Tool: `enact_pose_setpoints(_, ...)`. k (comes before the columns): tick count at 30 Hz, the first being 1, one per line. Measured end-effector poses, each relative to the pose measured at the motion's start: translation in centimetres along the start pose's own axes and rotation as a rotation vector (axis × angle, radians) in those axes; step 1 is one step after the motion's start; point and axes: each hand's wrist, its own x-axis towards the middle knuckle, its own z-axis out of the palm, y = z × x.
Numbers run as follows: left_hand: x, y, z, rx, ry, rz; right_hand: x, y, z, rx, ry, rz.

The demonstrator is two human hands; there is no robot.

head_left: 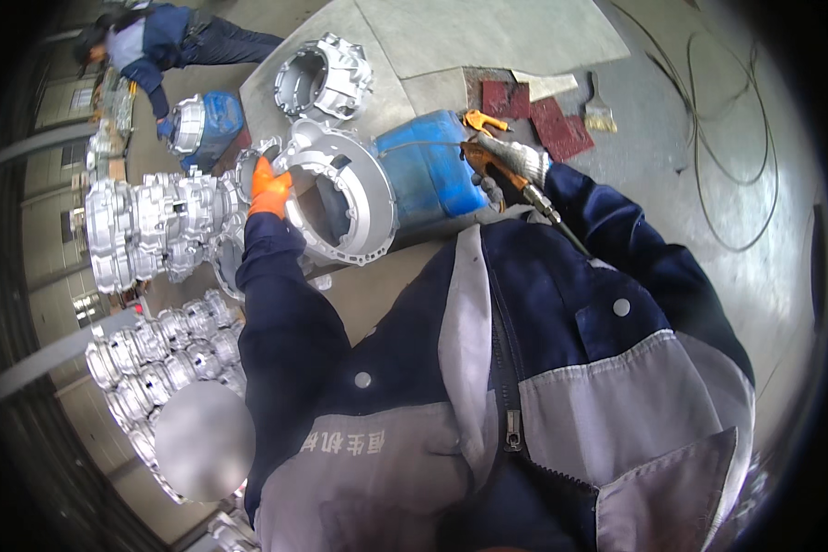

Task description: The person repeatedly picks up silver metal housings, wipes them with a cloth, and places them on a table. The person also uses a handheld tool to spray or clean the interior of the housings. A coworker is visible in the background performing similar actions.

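Landmark: blue drum (pixel 428 170), mid-view. Far left of it, stacked silver castings (pixel 152 225). Upper left of it, a co-worker (pixel 161 41) bends over a second blue container (pixel 219 124). Left of the drum, left hand (pixel 270 189), orange glove: arm stretched forward, fingers forward, thumb spread, hand half open at the left rim of the ring-shaped casting (pixel 345 193); cannot tell whether it grips. That casting stands just left of the drum, its opening showing. Below the drum, the wearer's jacket (pixel 561 396): pale printed characters on the grey chest panel, upside down in view. At the drum's right end, right hand (pixel 517 158), pale glove: elbow bent, forearm angled inward, fingers closed around an orange tool (pixel 499 168) with metal fitting. Beyond, right of the drum: red sheets (pixel 561 129), brush (pixel 600 109), looped cable (pixel 695 138).
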Motion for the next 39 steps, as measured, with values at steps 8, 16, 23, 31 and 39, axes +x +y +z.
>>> enact_pose_setpoints(8, -0.3, -0.2, -1.3, -0.126, -0.151, -0.063, 1.8, 1.2, -1.2, 0.427, -0.008, 0.041)
enact_pose_setpoints(16, 0.2, -0.8, -2.2, -0.044, -0.177, -0.130, 2.0, 4.0, -0.8, 0.422, 0.229, -0.001)
enact_pose_setpoints(23, 0.6, -1.3, -2.5, -0.075, -0.206, -0.185, 1.5, 5.1, -1.3, 0.518, 0.132, 0.174)
enact_pose_setpoints(31, -0.1, -0.3, -2.4, -0.048, -0.215, -0.277, 1.3, 3.0, 1.0, 0.211, 0.104, -0.257)
enact_pose_setpoints(39, 0.3, -1.3, -1.9, -0.056, -0.219, -0.014, 0.9, 4.5, -0.4, 0.422, 0.449, -0.056)
